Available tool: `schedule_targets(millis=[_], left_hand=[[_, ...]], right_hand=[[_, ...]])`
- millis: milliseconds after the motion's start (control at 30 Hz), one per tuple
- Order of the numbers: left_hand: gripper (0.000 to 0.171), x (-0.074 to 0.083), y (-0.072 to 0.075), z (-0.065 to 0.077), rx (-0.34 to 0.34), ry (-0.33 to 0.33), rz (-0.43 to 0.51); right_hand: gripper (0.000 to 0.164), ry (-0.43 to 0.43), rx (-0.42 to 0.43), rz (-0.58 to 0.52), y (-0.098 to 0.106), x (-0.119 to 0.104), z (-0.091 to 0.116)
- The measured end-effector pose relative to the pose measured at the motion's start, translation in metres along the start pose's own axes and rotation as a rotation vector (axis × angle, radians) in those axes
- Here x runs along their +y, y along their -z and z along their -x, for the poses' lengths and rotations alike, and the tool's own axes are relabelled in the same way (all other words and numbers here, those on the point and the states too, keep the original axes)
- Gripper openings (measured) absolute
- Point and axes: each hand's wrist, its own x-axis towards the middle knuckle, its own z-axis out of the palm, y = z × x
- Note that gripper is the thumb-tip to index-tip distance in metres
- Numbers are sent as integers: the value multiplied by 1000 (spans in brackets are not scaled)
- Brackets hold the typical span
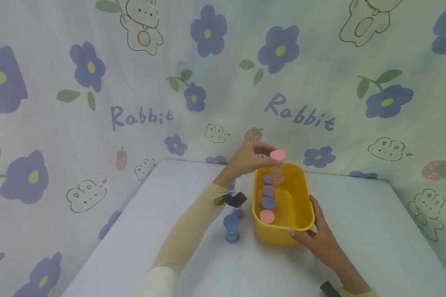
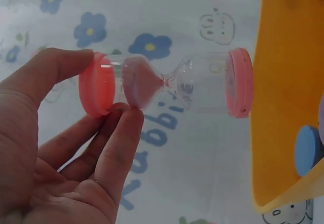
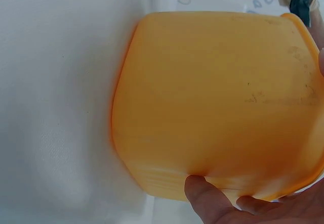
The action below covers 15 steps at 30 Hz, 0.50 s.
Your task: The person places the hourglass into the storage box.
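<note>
My left hand (image 1: pixel 248 159) pinches a pink-capped hourglass (image 2: pixel 195 82) by one end cap, between thumb and fingers. The hourglass is above the far part of a yellow plastic bin (image 1: pixel 304 177), and its pinkish sand shows in the left wrist view. My right hand (image 1: pixel 321 237) holds the bin's near right corner, thumb at the front and fingers along the right side. Inside the bin, a row of hourglasses lines the left wall: a pink one (image 1: pixel 267 216), a blue one (image 1: pixel 268 202), a purple one (image 1: pixel 269 190) and another blue one (image 1: pixel 267 179) partly hidden behind the held hourglass.
Left of the bin, a blue hourglass (image 1: pixel 231 228) stands on the white table (image 1: pixel 193 264). Behind it are a purplish hourglass (image 1: pixel 238 212) and another blue hourglass (image 1: pixel 232 186), both partly covered by my left arm. A printed curtain (image 1: pixel 223 82) hangs behind the table.
</note>
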Motion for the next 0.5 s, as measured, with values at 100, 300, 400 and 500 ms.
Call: schedule_targets(millis=[100, 300, 400, 500], left_hand=[[44, -4, -6, -6, -11, 40, 2], [48, -10, -16, -18, -23, 115, 12], [48, -13, -21, -23, -34, 130, 18], [44, -16, -26, -27, -49, 122, 26]], right_hand=[[114, 0, 2, 9, 0, 1, 0], [114, -7, 8, 7, -1, 2, -1], [113, -9, 9, 6, 0, 2, -1], [114, -13, 8, 12, -1, 2, -1]])
